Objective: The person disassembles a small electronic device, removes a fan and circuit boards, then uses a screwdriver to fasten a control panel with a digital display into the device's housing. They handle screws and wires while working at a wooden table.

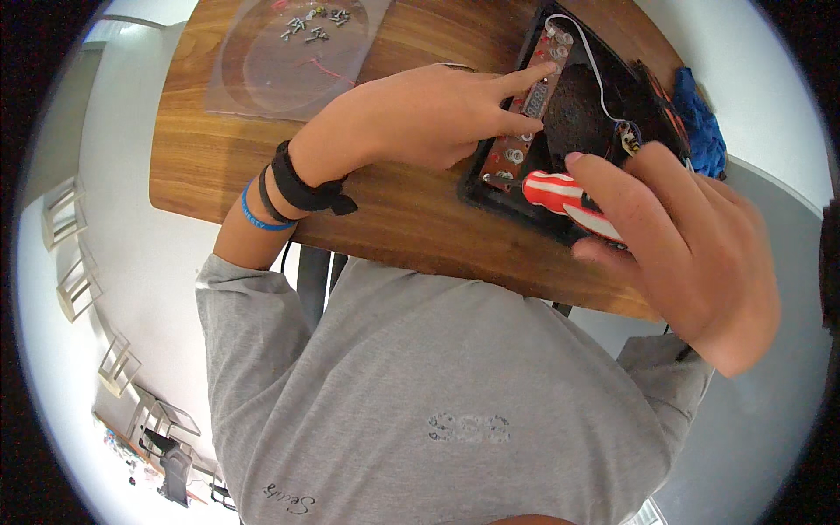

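Note:
My right hand [682, 236] is closed round the red and white handle of a screwdriver [560, 197]. The screwdriver's short shaft points left, its tip at the near end of a narrow red circuit board [501, 163]. That board carries a small display and round buttons, and lies along the left side of a black plastic housing [573, 122]. With fingers stretched out, my left hand [446, 114] rests its fingertips on the board. A white cable [599, 70] loops from the board's far end to a small component [627, 137] inside the housing.
On the wooden table [192, 166], a clear plastic sheet or bag [262, 66] lies at the far left with several small screws [317, 24] and a red wire [319, 68]. Blue cloth [698, 122] sits beyond the housing on the right. White chairs [74, 284] stand off to the left.

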A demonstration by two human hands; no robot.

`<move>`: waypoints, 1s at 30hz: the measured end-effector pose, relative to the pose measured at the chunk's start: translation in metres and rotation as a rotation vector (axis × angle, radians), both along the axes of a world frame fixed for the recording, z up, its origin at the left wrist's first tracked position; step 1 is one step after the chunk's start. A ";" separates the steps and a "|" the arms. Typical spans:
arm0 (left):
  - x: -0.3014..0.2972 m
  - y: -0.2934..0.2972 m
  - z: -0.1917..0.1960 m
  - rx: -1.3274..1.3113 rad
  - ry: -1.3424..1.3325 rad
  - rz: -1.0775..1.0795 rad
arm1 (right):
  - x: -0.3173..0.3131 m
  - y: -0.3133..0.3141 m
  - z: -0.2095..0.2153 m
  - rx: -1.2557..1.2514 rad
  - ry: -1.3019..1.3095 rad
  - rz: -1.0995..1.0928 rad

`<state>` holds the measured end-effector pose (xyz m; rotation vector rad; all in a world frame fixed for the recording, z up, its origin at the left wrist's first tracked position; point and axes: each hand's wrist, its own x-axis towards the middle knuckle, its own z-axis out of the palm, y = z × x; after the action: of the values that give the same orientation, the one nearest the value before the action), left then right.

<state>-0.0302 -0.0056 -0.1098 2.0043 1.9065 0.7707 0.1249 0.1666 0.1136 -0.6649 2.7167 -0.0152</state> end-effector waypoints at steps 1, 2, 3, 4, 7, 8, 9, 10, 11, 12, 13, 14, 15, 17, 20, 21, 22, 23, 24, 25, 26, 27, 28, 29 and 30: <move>0.000 -0.001 0.000 0.014 -0.005 -0.011 | -0.003 0.001 0.005 0.031 -0.027 0.039; -0.001 -0.002 0.001 -0.011 -0.020 -0.028 | -0.003 0.001 0.004 0.006 -0.017 0.052; -0.003 -0.003 0.005 -0.035 -0.035 -0.045 | -0.004 0.000 0.003 -0.020 -0.007 0.066; -0.005 -0.004 0.009 -0.060 -0.050 -0.063 | -0.003 -0.002 -0.004 -0.103 0.040 0.052; -0.011 -0.009 0.021 -0.120 -0.221 -0.163 | 0.003 -0.001 -0.011 -0.218 0.091 0.023; -0.010 -0.012 0.022 -0.135 -0.236 -0.181 | 0.004 -0.002 -0.011 -0.223 0.089 0.030; -0.010 -0.015 0.023 -0.150 -0.252 -0.200 | 0.006 -0.002 -0.010 -0.228 0.087 0.037; -0.010 -0.016 0.023 -0.164 -0.267 -0.217 | 0.005 -0.002 -0.009 -0.221 0.083 0.061; -0.008 -0.016 0.021 -0.142 -0.250 -0.217 | 0.005 -0.002 -0.007 -0.176 0.069 0.077; -0.006 -0.015 0.017 -0.120 -0.232 -0.218 | 0.004 -0.002 -0.005 -0.132 0.054 0.094; -0.004 -0.013 0.015 -0.097 -0.215 -0.217 | 0.002 -0.001 -0.001 -0.050 0.029 0.105; -0.002 -0.012 0.017 -0.142 -0.197 -0.200 | 0.002 -0.001 -0.001 -0.034 0.033 0.104; 0.000 -0.010 0.021 -0.187 -0.179 -0.184 | 0.001 -0.001 0.000 -0.018 0.037 0.101; 0.002 -0.008 0.027 -0.241 -0.167 -0.167 | 0.001 0.002 -0.008 -0.099 0.093 0.074; 0.001 -0.008 0.025 -0.206 -0.178 -0.165 | 0.004 0.005 -0.011 -0.141 0.126 0.027; 0.000 -0.008 0.017 -0.147 -0.176 -0.158 | 0.005 0.005 -0.010 -0.137 0.125 0.013; -0.001 -0.007 0.013 -0.087 -0.173 -0.154 | 0.004 0.005 -0.006 -0.113 0.112 0.000; -0.002 -0.004 0.014 -0.075 -0.161 -0.154 | 0.004 0.005 -0.004 -0.083 0.097 -0.023; -0.004 -0.002 0.016 -0.062 -0.148 -0.154 | 0.003 0.005 -0.001 -0.051 0.083 -0.046; -0.004 -0.004 0.017 -0.059 -0.136 -0.130 | 0.001 0.008 -0.002 -0.025 0.068 -0.054; -0.003 -0.005 0.016 -0.067 -0.122 -0.109 | -0.003 0.011 -0.006 -0.027 0.073 -0.056; -0.001 -0.007 0.015 -0.075 -0.108 -0.086 | -0.008 0.014 -0.009 -0.028 0.077 -0.055; -0.001 -0.004 0.015 -0.071 -0.097 -0.104 | -0.008 0.012 -0.009 -0.038 0.098 -0.090; -0.002 -0.002 0.014 -0.055 -0.105 -0.112 | -0.007 0.013 -0.009 -0.061 0.125 -0.113; -0.002 -0.001 0.014 -0.040 -0.113 -0.117 | -0.006 0.013 -0.010 -0.083 0.150 -0.132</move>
<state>-0.0323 -0.0068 -0.0961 1.9841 1.7124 0.7909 0.1192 0.1799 0.1041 -0.5274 2.9147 -0.1154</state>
